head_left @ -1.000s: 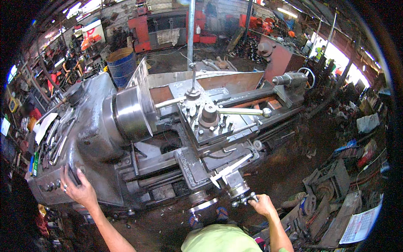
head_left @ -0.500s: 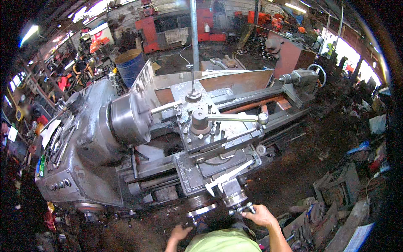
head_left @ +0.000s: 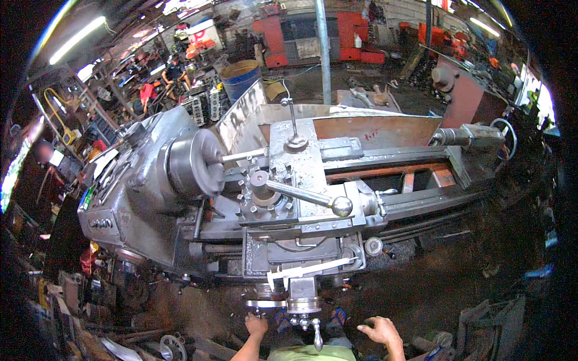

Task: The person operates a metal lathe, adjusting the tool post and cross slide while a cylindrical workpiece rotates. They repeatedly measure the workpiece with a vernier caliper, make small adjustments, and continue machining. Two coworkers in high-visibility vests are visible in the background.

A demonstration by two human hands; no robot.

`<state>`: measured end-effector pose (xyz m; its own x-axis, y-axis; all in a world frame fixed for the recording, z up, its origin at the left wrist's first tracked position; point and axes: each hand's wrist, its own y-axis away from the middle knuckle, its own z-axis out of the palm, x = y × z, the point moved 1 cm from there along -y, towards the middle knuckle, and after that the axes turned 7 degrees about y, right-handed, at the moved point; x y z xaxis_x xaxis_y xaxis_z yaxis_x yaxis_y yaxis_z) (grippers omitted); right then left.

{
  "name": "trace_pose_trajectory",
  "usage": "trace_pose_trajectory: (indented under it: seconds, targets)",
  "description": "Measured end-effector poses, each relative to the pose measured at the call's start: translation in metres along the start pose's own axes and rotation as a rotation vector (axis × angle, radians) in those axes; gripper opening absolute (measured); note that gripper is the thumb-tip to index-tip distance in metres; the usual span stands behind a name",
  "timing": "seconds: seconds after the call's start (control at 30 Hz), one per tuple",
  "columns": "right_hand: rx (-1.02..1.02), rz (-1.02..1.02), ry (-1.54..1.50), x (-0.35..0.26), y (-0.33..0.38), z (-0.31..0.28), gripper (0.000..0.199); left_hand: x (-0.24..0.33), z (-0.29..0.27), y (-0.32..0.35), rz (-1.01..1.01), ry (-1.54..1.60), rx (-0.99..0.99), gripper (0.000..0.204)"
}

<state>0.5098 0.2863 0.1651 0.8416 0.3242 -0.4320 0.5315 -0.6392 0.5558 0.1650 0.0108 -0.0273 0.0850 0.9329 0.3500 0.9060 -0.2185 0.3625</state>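
Grey steel lathe [head_left: 141, 222]: stretching across the view, with headstock [head_left: 144, 174] at the left end and tailstock [head_left: 481, 137] at the far right.
Chuck [head_left: 195, 162]: at the headstock's right side, blurred along the rim, perhaps spinning.
Boring bar [head_left: 243, 156]: pointing left from the tool post [head_left: 261, 191] toward the chuck; tip not visible.
Clamp lever [head_left: 301, 194]: slanting right across the tool post, ending in a ball.
Caliper [head_left: 316, 269]: lying slightly aslant along the front edge of the carriage [head_left: 254, 248].
Handwheel [head_left: 267, 304]: below the carriage's front edge, toward its left corner.
Left hand [head_left: 256, 325]: curled right at the handwheel's lower rim; impossible to make out whether gripping.
Right hand [head_left: 379, 331]: released, loosely spread, holding nothing, right of the crank handle [head_left: 317, 334] and apart from it.
Step in hand: probably working the handwheel left-handed.
Next move: seems to call for a steady, controlled turn, with sleeves and fingers well away from the chuck.
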Motion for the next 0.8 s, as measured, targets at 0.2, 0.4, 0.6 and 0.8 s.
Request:
trace_pose_trajectory:
  seconds: [0.2, 0.4, 0.6, 0.8]
  targets:
    - [-0.024, 0.250, -0.004, 0.064, 0.000, 0.014, 0.055, 0.013, -0.001, 0.005, -0.027, -0.118, -0.049, 0.067]
    - [0.031, 0.264, -0.078, 0.103, 0.029, 0.077, 0.054, 0.011, 0.003, -0.020, -0.099, -0.001, -0.168, 0.067]
    - [-0.012, 0.412, -0.286, 0.106, 0.052, 0.154, 0.059, -0.001, 0.005, -0.039, -0.065, 0.056, -0.279, 0.060]
    - [-0.070, 0.495, -0.184, 0.092, 0.060, 0.175, 0.056, -0.016, 0.012, -0.062, -0.020, 0.068, -0.346, 0.046]
